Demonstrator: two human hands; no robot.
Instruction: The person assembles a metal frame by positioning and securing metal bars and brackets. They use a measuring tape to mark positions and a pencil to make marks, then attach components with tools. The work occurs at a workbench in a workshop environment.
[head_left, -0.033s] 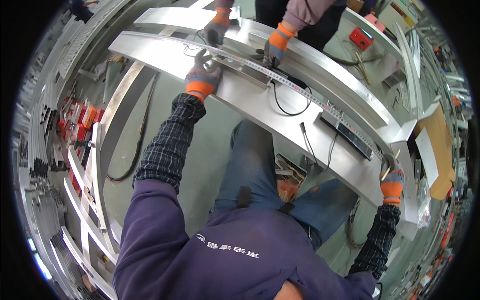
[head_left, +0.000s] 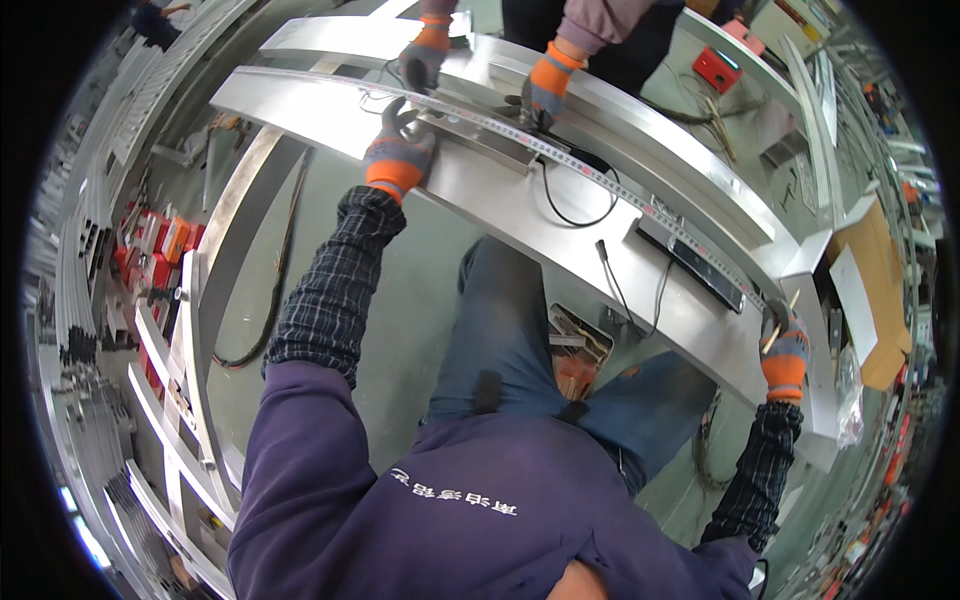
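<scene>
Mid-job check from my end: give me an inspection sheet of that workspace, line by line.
Surface: long silver metal panel, with a tape measure running along it.
Job's things: dark rectangular module toward the panel's right end; how deeply it sits is unclear.
Clutter: open tool tray on the floor by the knees; cardboard box and clear plastic bag at right.
Hands: left hand gloved, at the panel's near edge; right hand gloved, at the right end, with a thin stick.
Cables: looped black cable on the panel; slim plug on another cable.
Surroundings: co-worker's gloved hands across the panel; red boxes at left.
</scene>
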